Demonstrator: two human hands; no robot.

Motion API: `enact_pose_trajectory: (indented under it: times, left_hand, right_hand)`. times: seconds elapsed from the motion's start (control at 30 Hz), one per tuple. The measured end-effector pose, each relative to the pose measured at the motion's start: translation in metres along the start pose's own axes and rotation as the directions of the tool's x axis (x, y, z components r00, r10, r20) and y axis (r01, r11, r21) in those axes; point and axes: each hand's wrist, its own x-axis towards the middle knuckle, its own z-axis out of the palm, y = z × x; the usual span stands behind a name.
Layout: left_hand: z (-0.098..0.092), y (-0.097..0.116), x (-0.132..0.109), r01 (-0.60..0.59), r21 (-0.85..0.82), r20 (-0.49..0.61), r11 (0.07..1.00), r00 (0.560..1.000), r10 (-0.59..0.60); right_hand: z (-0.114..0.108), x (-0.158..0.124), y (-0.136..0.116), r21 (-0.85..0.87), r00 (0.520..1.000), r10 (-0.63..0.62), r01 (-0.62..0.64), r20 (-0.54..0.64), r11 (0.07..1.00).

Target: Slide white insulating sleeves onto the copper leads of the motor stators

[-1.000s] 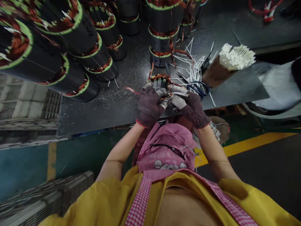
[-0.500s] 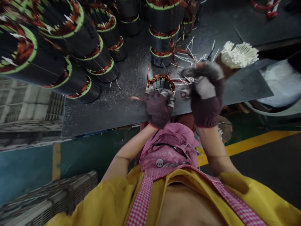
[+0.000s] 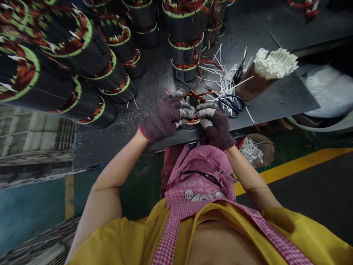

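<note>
A small motor stator (image 3: 193,101) with copper windings sits on the dark metal table (image 3: 116,147), partly hidden by my gloved hands. My left hand (image 3: 164,118) and my right hand (image 3: 216,125) wear dark knit gloves with grey palms, and both grip the stator from opposite sides. Just to the right lie blue-handled scissors (image 3: 231,106) among scattered white insulating sticks (image 3: 226,82). A brown holder (image 3: 255,84) packed with white-tipped sticks stands beyond them. Whether my fingers also pinch a stick cannot be told.
Several large wound stators (image 3: 66,48) with green rims lie stacked at the upper left, and more stand upright (image 3: 186,48) at the top. A round container of white sticks (image 3: 255,151) sits below the table edge. Yellow-striped floor lies beneath.
My right hand has come back from near the brown holder to the stator. My left hand has shifted left along the stator, and the view has tilted slightly.
</note>
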Motion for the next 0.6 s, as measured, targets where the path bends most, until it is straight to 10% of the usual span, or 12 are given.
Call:
enact_pose_trajectory:
  times: [0.23,0.33,0.43,0.6]
  left_hand:
    - [0.017,0.004,-0.016,0.04,0.049,-0.018,0.998,0.999,-0.039]
    - [0.05,0.011,-0.027,0.06,0.201,-0.295,0.978,0.956,0.002]
    - [0.085,0.013,-0.024,0.214,0.286,-0.572,0.934,0.82,-0.012]
    - [0.107,0.017,-0.018,0.211,0.412,-0.647,0.887,0.753,0.121]
  right_hand:
    - [-0.008,-0.013,0.009,0.106,0.975,0.066,-0.044,-0.211,0.993]
    - [-0.023,-0.018,0.038,0.078,0.847,0.148,-0.127,-0.511,0.989]
    - [-0.052,-0.011,0.079,0.044,0.714,0.206,-0.239,-0.669,0.97]
    - [-0.098,0.022,0.119,-0.055,0.514,0.165,-0.386,-0.842,0.921]
